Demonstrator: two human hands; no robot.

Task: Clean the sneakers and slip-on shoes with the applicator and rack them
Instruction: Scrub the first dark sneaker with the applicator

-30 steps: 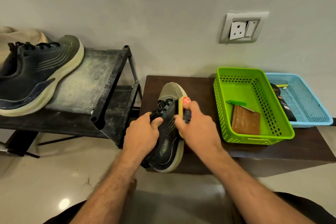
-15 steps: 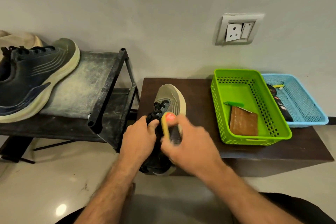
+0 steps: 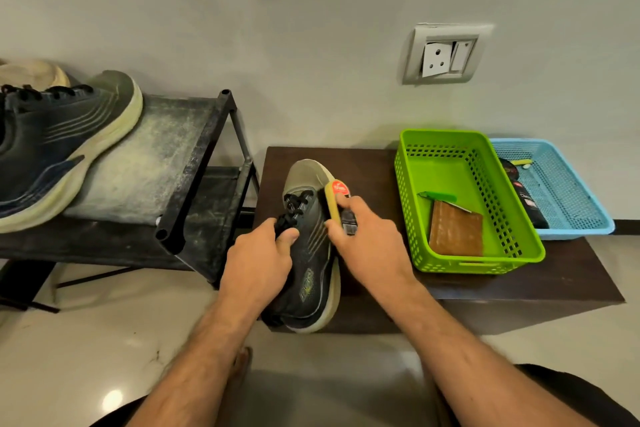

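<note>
A dark sneaker (image 3: 311, 253) with a pale sole lies toe away from me on the left end of a low dark table (image 3: 519, 284). My left hand (image 3: 258, 262) grips it at the laces and collar. My right hand (image 3: 372, 246) holds a yellow and black applicator (image 3: 337, 199) with a red label, pressed against the sneaker's right side near the toe. The matching sneaker (image 3: 59, 146) rests on the top shelf of a dusty black shoe rack (image 3: 194, 163) at the left. A beige shoe (image 3: 33, 71) shows behind it.
A green basket (image 3: 519, 253) on the table holds a brown wallet (image 3: 455, 232) and a green comb. A blue basket (image 3: 571, 191) with dark tins sits at its right. A wall socket (image 3: 446, 54) is above. Glossy floor lies below.
My right hand has slid the applicator from over the laces back out along the sneaker's right side toward the toe. My left hand keeps its grip.
</note>
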